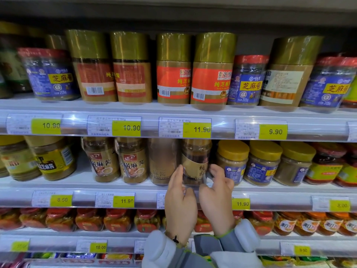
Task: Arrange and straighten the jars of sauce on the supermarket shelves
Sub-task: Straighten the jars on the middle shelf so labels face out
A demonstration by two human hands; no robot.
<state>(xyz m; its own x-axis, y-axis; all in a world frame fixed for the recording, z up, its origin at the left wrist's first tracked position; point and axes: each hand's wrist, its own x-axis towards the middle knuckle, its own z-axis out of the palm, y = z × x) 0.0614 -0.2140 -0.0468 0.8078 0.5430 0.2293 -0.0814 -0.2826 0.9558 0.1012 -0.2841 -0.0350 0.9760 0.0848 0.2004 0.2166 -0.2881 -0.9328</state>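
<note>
Item: brown sauce jar [195,161], middle shelf [81,183], front row. Clasped low on both flanks: left hand [178,196] fingers curled against the near-left wall, right hand [217,190] cupping the right wall. Just left of the grip, a matching pale jar [162,161]; just right, a yellow-lidded jar [231,161]. Probably glass or stiff plastic, full, so fairly heavy; smooth, glossy label (likely slippery). Rigid, breakable if dropped. Best held round the lower body, both sides, turning label forward.
</note>
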